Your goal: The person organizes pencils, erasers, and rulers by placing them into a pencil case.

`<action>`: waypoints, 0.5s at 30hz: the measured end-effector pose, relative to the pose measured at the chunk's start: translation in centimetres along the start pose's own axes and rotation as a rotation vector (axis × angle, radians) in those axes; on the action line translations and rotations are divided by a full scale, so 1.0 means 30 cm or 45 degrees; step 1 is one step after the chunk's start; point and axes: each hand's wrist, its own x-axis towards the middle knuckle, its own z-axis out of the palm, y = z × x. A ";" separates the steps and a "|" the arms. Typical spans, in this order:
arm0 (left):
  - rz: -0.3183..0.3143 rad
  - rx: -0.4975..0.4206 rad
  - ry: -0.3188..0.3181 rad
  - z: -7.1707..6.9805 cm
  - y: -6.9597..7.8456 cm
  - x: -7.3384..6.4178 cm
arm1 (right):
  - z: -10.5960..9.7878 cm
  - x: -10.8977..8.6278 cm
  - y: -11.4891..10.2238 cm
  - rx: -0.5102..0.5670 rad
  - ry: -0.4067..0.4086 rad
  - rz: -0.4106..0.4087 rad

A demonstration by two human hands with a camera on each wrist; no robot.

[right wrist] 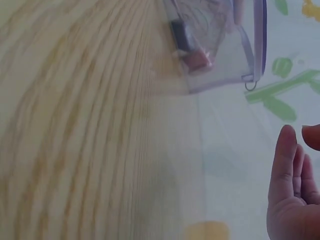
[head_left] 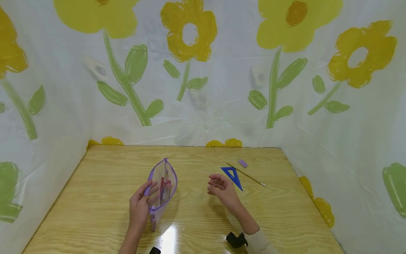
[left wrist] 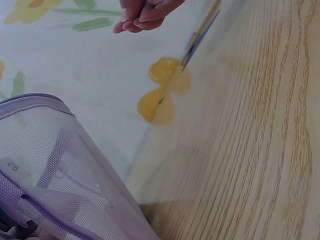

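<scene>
My left hand (head_left: 139, 206) grips a see-through purple mesh pencil case (head_left: 174, 171) by its left side, fingers inside the rim and thumb outside. The case stands upright, its zipped mouth spread wide. Inside lie a red pencil (head_left: 162, 184) and some small items; through the mesh in the right wrist view a red block (right wrist: 197, 60) shows beside a dark one. My right hand (head_left: 226, 194) hovers over the table right of the case, fingers loosely bent, holding nothing. Just beyond it lies a blue set square (head_left: 237, 181).
A yellow pencil (head_left: 248, 175) with a white end lies against the set square, and a purple eraser (head_left: 242, 163) sits behind it. The wooden table (head_left: 111, 183) is bounded by white flower-printed cloth (head_left: 222, 106) at the back and both sides.
</scene>
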 end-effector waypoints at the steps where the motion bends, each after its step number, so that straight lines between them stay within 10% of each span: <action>1: -0.002 -0.001 0.002 0.000 0.000 0.000 | -0.009 0.002 0.001 -0.020 0.006 0.001; 15: -0.007 0.013 0.004 0.009 0.000 -0.001 | -0.152 0.046 0.025 -0.319 0.197 0.027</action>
